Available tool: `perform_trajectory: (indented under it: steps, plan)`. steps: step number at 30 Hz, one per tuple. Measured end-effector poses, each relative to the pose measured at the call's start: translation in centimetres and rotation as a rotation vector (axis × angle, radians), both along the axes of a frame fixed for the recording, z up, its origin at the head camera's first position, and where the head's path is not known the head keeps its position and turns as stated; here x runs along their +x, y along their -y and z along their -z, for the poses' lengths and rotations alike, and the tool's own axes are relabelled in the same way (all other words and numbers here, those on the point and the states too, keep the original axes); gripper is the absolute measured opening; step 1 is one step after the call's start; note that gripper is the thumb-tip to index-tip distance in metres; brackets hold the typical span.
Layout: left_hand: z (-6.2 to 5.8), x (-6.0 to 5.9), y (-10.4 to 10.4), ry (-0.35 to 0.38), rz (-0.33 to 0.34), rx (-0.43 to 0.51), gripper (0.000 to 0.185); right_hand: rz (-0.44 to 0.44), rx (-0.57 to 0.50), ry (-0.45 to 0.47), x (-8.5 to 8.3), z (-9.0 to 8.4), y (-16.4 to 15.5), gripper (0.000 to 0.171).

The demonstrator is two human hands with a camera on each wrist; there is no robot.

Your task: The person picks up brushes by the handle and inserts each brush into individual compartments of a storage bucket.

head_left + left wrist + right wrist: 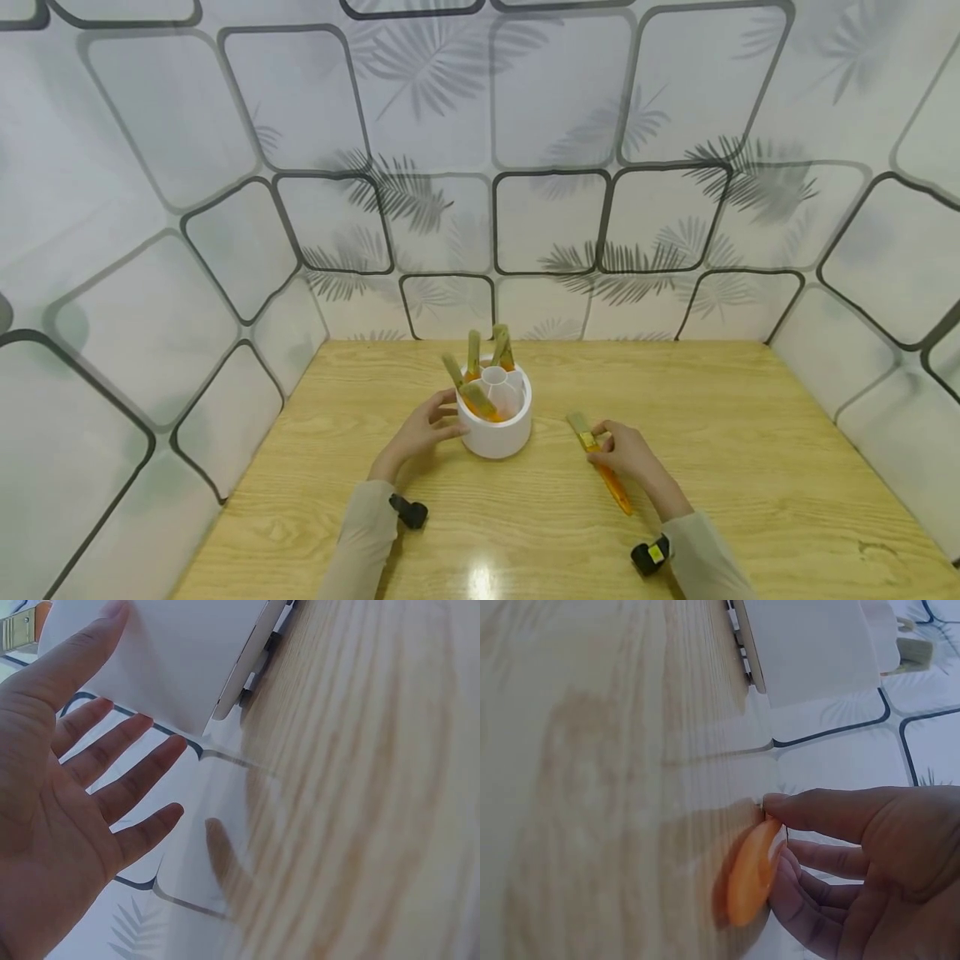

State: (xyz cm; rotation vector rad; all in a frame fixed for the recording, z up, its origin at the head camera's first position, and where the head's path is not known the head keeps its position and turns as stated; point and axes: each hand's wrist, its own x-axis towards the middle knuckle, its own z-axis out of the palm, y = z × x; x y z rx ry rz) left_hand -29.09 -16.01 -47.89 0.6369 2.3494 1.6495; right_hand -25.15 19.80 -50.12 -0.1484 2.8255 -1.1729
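A round white divided holder (495, 439) stands on the table with several orange-handled paint brushes in it, bristles up. My left hand (425, 430) is at its left side, fingers spread and fairly straight. In the left wrist view the thumb of that left hand (56, 802) lies against the white wall. To the right of the holder, my right hand (630, 454) pinches a paint brush (609, 482) whose bristles point away from me. The right wrist view shows its orange handle (751, 874) close to the wood, between thumb and fingers of the right hand (885, 862).
The pale wooden table (360, 375) is bordered at the back and sides by patterned white sheeting (555, 125). Black wrist cameras sit on both forearms. In the right wrist view, small dark gaps show under the holder's base (748, 645).
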Motion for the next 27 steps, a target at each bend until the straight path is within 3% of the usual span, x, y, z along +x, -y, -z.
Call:
perform_trajectory:
  steps: [3, 12, 27]
  plan:
    - [0.2, -0.2, 0.0, -0.002, 0.002, -0.009, 0.071, 0.016, -0.001, 0.01, 0.0, 0.1, 0.1, 0.038]
    - [2.9, -1.7, 0.2, -0.039, -0.038, -0.009, 0.071, 0.03, 0.021, 0.014, 0.1, -0.1, 0.2, 0.033]
    - [3.1, -1.8, 0.2, -0.052, -0.046, -0.024, 0.07, 0.003, 0.02, 0.005, 0.1, -0.4, 0.0, 0.031]
